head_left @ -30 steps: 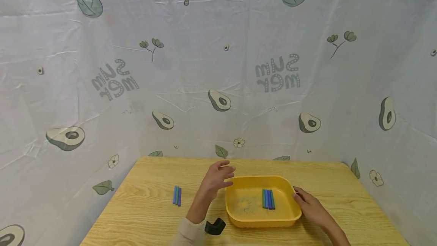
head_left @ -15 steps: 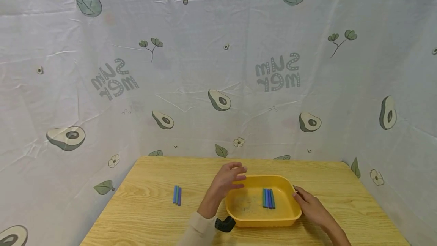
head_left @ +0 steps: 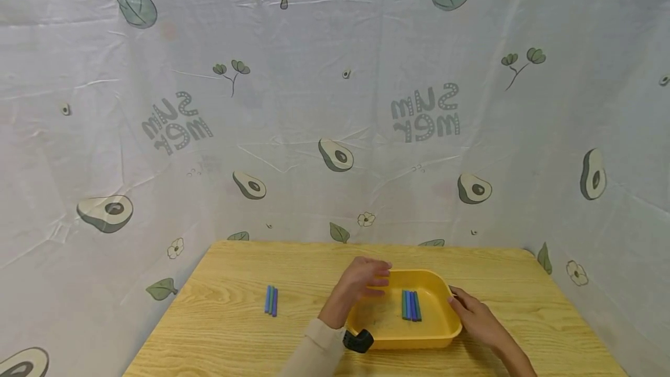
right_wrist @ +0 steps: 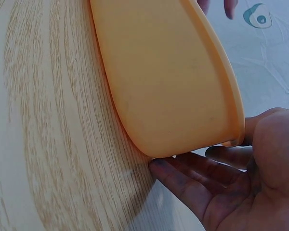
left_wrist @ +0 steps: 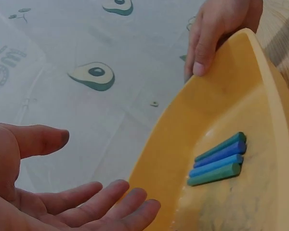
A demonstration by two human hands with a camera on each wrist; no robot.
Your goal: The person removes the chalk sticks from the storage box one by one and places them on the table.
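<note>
A yellow tray [head_left: 395, 344] stands on the table with several blue and green sticks [head_left: 411, 305] side by side in it; the left wrist view shows the sticks [left_wrist: 216, 164] too. My left hand [head_left: 361, 279] hangs over the tray's left part, fingers spread and holding nothing; its fingers and thumb are apart in the left wrist view. My right hand [head_left: 478, 322] grips the tray's right end, thumb over the rim. In the right wrist view the fingers of my right hand [right_wrist: 260, 178] lie against the outside of the tray [right_wrist: 168, 77].
Three sticks [head_left: 271, 300], blue, green and purple, lie side by side on the left of the wooden table [head_left: 220, 330]. A pale patterned sheet [head_left: 293, 103] hangs behind and beside the table. A black band [head_left: 358, 341] is on the left wrist.
My left hand has moved right and slightly toward the near side, from the tray's left edge to over its left part. The right hand, the tray and the sticks have stayed put.
</note>
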